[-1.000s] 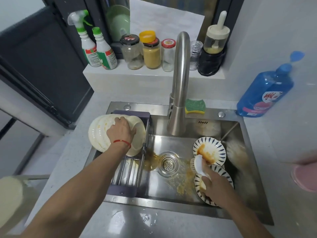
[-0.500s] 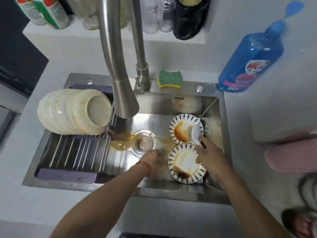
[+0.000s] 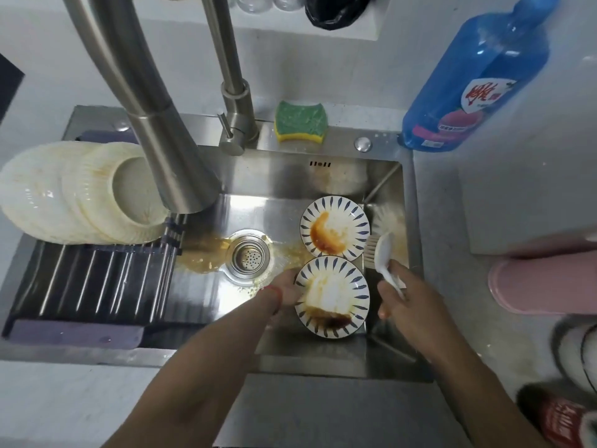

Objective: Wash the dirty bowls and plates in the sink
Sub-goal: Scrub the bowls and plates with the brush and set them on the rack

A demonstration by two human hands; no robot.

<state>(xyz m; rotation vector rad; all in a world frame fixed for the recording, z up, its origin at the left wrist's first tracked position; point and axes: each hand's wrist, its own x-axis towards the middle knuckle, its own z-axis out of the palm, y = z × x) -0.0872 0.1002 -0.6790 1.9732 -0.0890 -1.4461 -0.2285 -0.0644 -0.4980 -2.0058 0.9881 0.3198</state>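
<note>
stainless steel sink (image 3: 410,260) fills centre frame, basin walls closing in at 3 and 6 o'clock, open steel floor between the drain (image 3: 248,256) and the front wall. near patterned plate (image 3: 332,297), blue-dash rim, lies on the basin floor at about 4 o'clock of the drain, dark brown sauce pooled at its front edge; left hand (image 3: 286,287) grips its 9 o'clock rim, fingers curled under, red string on the wrist. far patterned plate (image 3: 334,224) touches it at 12 o'clock, orange-brown smear inside. right hand (image 3: 405,297) wraps the handle of a white dish brush (image 3: 382,253), bristles pointing to 9 o'clock just beside the far plate's right edge, tight against the 3 o'clock wall. yellowish residue spreads on the floor at 9 o'clock of the drain. drying rack (image 3: 97,279) spans the sink's left side, a stack of cream plates (image 3: 74,192) leaning on edge at its back, stained. faucet spout (image 3: 155,124) hangs over the rack's right edge. green-yellow sponge (image 3: 300,126) on the back ledge at 12 o'clock; blue detergent bottle (image 3: 478,85) at 1 o'clock on the counter.
</note>
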